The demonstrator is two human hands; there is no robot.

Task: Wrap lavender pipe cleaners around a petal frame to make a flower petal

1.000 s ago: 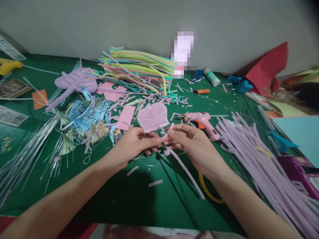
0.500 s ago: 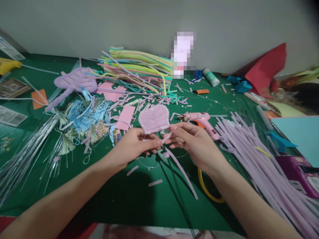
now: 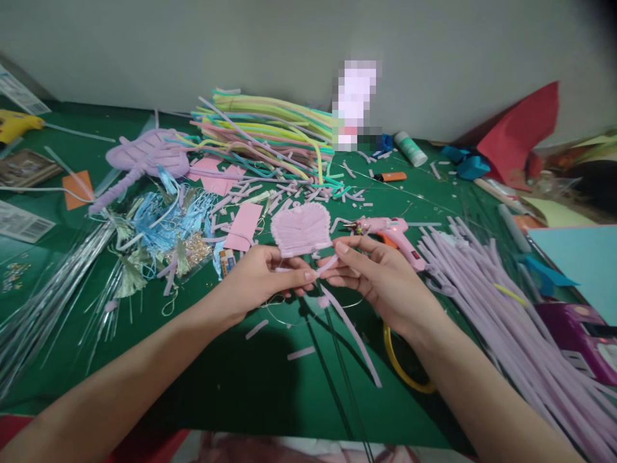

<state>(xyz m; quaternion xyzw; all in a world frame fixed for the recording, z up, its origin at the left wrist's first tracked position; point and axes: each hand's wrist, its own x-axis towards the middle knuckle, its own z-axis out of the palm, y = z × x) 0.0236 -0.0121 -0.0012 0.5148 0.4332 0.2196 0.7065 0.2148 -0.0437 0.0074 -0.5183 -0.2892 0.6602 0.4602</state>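
Observation:
Both my hands meet over the table, pinching one lilac pipe cleaner between thumbs and fingertips. My left hand is closed on its left part. My right hand grips it a little farther right. Just beyond my fingers lies a pale lilac fan-shaped piece with a ruffled edge, made of pipe cleaners set side by side. Another lilac strip slants toward me below my hands, beside thin dark wires. My fingers partly hide the held pipe cleaner.
A pink glue gun lies behind my right hand, near a thick bundle of lilac pipe cleaners. Blue tassels and silvery wires are on the left. Multicoloured pipe cleaners are piled at the back. A yellow ring lies under my right forearm.
Little differs. My hands keep the same pinch on the pipe cleaner, with slight shifts of the fingers. The whole view has drifted slightly.

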